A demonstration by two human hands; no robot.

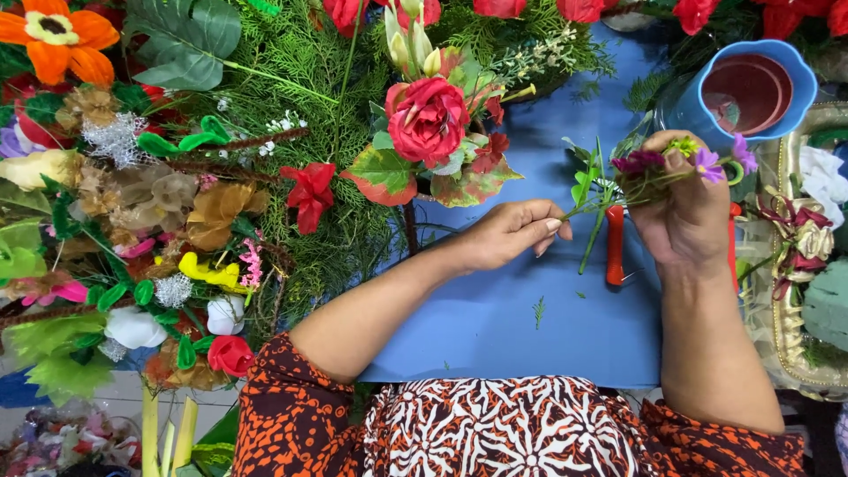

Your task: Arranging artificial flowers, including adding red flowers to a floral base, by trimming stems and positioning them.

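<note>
Two hands over blue table. Right hand clamped on one small bunch: purple, maroon, green blooms above the fist, stems running left. Left hand pinches those stem ends, fingertips together. One red-handled cutter lies beneath. One blue pot upper right. Flower heaps crowd left and top edges; bare table centre, toward the body.
</note>
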